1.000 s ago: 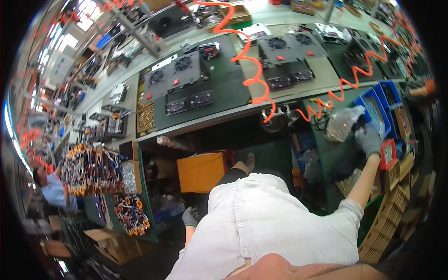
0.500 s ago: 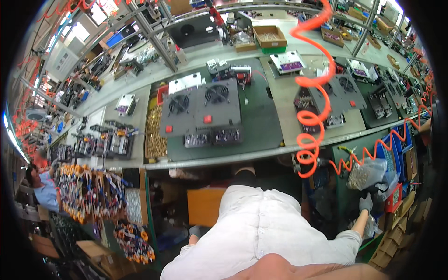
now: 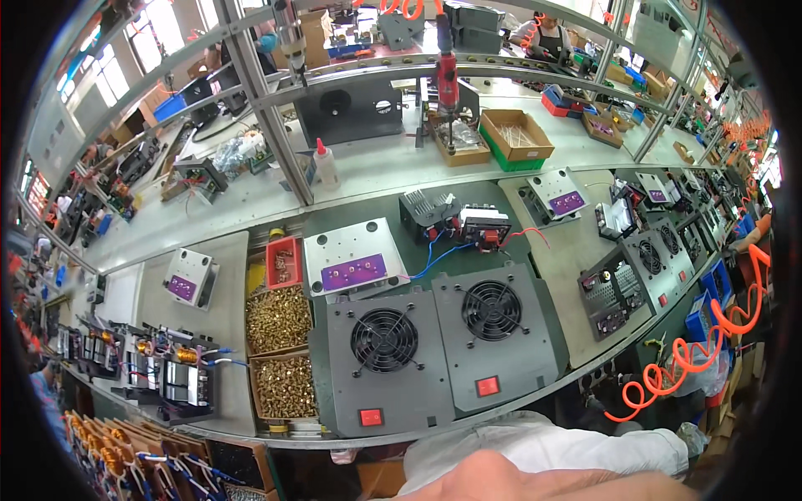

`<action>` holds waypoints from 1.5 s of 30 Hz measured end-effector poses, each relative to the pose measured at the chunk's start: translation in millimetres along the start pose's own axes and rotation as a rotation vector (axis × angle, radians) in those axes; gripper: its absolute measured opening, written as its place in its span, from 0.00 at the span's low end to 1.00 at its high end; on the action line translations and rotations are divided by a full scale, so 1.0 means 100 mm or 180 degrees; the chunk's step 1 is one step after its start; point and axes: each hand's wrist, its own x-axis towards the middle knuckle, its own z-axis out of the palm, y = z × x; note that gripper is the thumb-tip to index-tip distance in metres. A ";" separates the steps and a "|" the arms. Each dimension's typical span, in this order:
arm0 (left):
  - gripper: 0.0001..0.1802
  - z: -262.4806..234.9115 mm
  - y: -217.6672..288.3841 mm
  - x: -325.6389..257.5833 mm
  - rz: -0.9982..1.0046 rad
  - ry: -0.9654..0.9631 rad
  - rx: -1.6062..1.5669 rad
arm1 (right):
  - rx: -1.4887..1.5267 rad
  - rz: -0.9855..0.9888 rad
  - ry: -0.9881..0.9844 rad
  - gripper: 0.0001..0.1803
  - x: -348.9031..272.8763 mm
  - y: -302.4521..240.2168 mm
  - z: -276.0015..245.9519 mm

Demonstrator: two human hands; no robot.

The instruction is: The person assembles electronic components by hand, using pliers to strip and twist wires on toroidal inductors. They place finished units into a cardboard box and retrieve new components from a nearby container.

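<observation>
Neither of my hands shows clearly. My right white sleeve stretches toward the lower right, by a clear plastic bag, and the hand beyond it cannot be made out. My left hand is out of the picture. On the bench before me lie two dark grey panels side by side, a left fan panel and a right fan panel, each with a round black fan and a red rocker switch. Behind them sit a silvery metal plate with a purple strip and a black module with blue and red wires.
Boxes of brass fittings and a red tray stand left of the panels. Wired assemblies sit farther left. A red power screwdriver hangs above the bench. An orange coiled hose crosses the right side. Other people work beyond.
The view has tilted up and shifted, so the bench fills more of it. My gloved hands, low at both sides before, no longer show clearly. The coiled hose now appears farther right.
</observation>
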 end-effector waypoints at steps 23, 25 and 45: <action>0.12 0.19 0.95 0.16 0.3262 -0.0160 0.1093 | 0.0210 -0.1401 -0.2160 0.20 -2.24 0.13 2.49; 0.12 0.26 1.02 0.04 0.3518 -0.0203 0.1213 | 0.0711 -0.1041 -0.1705 0.20 -2.13 0.21 2.42; 0.10 -0.34 1.73 -1.88 0.5325 -0.1919 0.0264 | 0.5822 0.0135 0.1943 0.17 -1.92 1.23 -0.27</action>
